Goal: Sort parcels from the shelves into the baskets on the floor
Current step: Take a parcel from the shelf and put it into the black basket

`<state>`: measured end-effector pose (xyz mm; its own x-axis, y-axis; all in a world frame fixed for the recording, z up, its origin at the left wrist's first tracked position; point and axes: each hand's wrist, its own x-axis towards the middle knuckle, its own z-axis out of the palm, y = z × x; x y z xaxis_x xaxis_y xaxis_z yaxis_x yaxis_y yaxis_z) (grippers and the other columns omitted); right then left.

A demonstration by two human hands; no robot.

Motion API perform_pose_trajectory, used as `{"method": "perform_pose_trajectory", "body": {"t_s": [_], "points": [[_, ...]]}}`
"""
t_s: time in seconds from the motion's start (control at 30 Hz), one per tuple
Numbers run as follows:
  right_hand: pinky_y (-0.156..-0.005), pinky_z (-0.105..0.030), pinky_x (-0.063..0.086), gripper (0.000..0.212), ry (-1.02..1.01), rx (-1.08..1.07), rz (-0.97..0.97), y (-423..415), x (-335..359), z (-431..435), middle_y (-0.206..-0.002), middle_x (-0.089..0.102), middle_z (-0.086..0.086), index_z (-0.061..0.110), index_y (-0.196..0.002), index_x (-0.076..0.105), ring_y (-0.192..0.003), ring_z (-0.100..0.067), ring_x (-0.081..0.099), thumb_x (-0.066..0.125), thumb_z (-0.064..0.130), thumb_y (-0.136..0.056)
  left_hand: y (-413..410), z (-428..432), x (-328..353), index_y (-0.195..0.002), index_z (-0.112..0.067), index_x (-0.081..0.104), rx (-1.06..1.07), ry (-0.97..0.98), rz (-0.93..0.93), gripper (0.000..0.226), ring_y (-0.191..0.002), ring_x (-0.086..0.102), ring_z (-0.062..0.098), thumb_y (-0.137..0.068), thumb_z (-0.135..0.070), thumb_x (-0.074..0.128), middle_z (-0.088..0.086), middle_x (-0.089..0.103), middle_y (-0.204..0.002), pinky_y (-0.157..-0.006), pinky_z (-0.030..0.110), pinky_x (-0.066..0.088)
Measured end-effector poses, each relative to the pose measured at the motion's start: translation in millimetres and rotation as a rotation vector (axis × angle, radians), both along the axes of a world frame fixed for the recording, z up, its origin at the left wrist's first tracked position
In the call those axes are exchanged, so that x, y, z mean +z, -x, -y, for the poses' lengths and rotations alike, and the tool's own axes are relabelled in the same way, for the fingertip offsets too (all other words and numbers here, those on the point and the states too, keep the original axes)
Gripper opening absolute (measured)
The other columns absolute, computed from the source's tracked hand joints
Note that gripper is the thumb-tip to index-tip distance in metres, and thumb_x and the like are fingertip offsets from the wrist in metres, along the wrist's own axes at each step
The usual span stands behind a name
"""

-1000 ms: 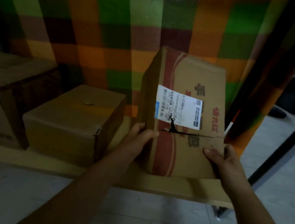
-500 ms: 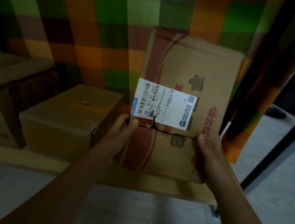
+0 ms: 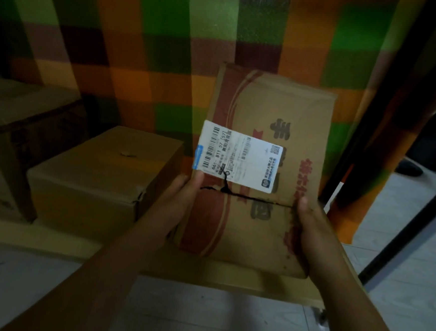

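The parcel (image 3: 263,169) is held upright just above the shelf (image 3: 49,238), at its right end, with its label (image 3: 238,156) facing the camera. The left hand (image 3: 180,201) and right hand (image 3: 308,224) each grip a lower side edge, thumbs on the front; the fingers behind are hidden. A dark split runs across the front between the thumbs. Squeezing there could likely open the seam or buckle the card, and the tall top could tip away. In this dim light the label might be misread. No basket is in view.
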<state>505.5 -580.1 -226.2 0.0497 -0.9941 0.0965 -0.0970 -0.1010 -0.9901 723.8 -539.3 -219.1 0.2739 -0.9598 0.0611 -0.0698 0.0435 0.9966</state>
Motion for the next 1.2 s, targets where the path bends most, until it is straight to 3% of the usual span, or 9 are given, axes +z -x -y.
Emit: {"method": "perform_pose_trajectory", "body": {"t_s": [0.1, 0.2, 0.4, 0.53, 0.67, 0.83, 0.93, 1.03, 1.2], "points": [[-0.084, -0.047, 0.052, 0.021, -0.055, 0.005, 0.015, 2.7, 7.7, 3.5, -0.099, 0.069, -0.003, 0.041, -0.105, 0.054, -0.09, -0.028, 0.066, 0.036, 0.047, -0.096, -7.8, 14.7, -11.9, -0.121, -0.047, 0.057, -0.058, 0.024, -0.037, 0.076, -0.123, 0.052, 0.012, -0.058, -0.088, 0.05, -0.014, 0.058, -0.13, -0.109, 0.042, 0.037], [-0.082, -0.046, 0.051, 0.022, -0.069, 0.006, -0.015, 4.4, 11.7, 4.4, -0.098, 0.068, -0.009, 0.037, -0.097, 0.054, -0.088, -0.032, 0.065, 0.034, 0.045, -0.097, -26.9, 31.5, -41.1, -0.101, -0.054, 0.066, -0.116, 0.027, -0.114, 0.075, -0.12, 0.055, 0.013, -0.036, -0.092, 0.057, -0.012, 0.062, -0.125, -0.11, 0.043, 0.036], [-0.098, -0.051, 0.046, 0.035, -0.016, 0.019, -0.025, 5.5, 6.2, 4.4, -0.114, 0.067, 0.005, 0.042, -0.119, 0.053, -0.106, -0.02, 0.063, 0.038, 0.058, -0.091, 4.1, 4.6, -1.0, -0.129, -0.037, 0.054, -0.056, -0.005, -0.109, 0.049, -0.12, 0.054, 0.013, -0.085, -0.058, 0.05, -0.011, 0.058, -0.131, -0.107, 0.041, 0.04], [-0.099, -0.052, 0.044, 0.034, 0.071, 0.017, -0.053, 6.5, 3.7, -1.6, -0.117, 0.064, 0.008, 0.054, -0.113, 0.051, -0.11, -0.017, 0.06, 0.039, 0.068, -0.084, 3.5, -6.0, -0.8, -0.105, -0.035, 0.06, -0.055, 0.053, -0.15, 0.025, -0.11, 0.061, 0.009, -0.082, -0.046, 0.056, -0.011, 0.064, -0.118, -0.097, 0.036, 0.047], [-0.101, -0.053, 0.042, 0.034, 0.095, 0.032, -0.036, 6.4, 3.9, -8.4, -0.122, 0.061, 0.01, 0.063, -0.109, 0.046, -0.115, -0.015, 0.057, 0.036, 0.07, -0.077, 2.5, -9.9, -2.4, -0.1, -0.03, 0.059, -0.098, 0.123, -0.2, 0.032, -0.096, 0.067, 0.003, -0.07, -0.037, 0.059, -0.012, 0.069, -0.104, -0.081, 0.024, 0.053], [-0.1, -0.051, 0.044, 0.04, 0.116, 0.034, -0.069, 4.2, 5.6, -4.9, -0.121, 0.061, 0.01, 0.05, -0.125, 0.045, -0.112, -0.014, 0.058, 0.035, 0.064, -0.089, 0.8, -4.6, -5.5, -0.102, -0.034, 0.061, -0.042, 0.046, -0.2, 0.022, -0.105, 0.063, 0.008, -0.082, -0.043, 0.062, -0.01, 0.067, -0.113, -0.09, 0.032, 0.049], [-0.096, -0.049, 0.047, 0.038, 0.071, 0.041, -0.063, 5.1, 7.5, 2.4, -0.118, 0.064, 0.004, 0.04, -0.127, 0.048, -0.104, -0.015, 0.061, 0.034, 0.052, -0.094, 2.8, -1.0, -2.8, -0.111, -0.031, 0.063, -0.05, -0.008, -0.22, 0.042, -0.106, 0.064, 0.011, -0.074, -0.051, 0.062, -0.008, 0.068, -0.114, -0.094, 0.036, 0.05], [-0.095, -0.049, 0.048, 0.035, 0.009, 0.025, -0.023, 10.9, 10.3, 6.6, -0.115, 0.066, 0.003, 0.041, -0.124, 0.051, -0.104, -0.019, 0.063, 0.034, 0.05, -0.095, 6.0, 2.5, 2.7, -0.114, -0.026, 0.063, -0.058, -0.045, -0.255, 0.061, -0.104, 0.065, 0.012, -0.062, -0.055, 0.069, -0.006, 0.07, -0.112, -0.09, 0.034, 0.051], [-0.09, -0.048, 0.052, 0.029, -0.066, 0.042, 0.042, 12.3, 16.2, -2.4, -0.102, 0.072, 0.004, 0.044, -0.105, 0.056, -0.095, -0.017, 0.069, 0.036, 0.054, -0.087, 7.6, -6.6, 15.7, -0.102, -0.026, 0.066, -0.037, -0.06, -0.299, 0.046, -0.085, 0.069, 0.0, -0.059, -0.043, 0.067, -0.013, 0.074, -0.094, -0.07, 0.019, 0.053]]}}
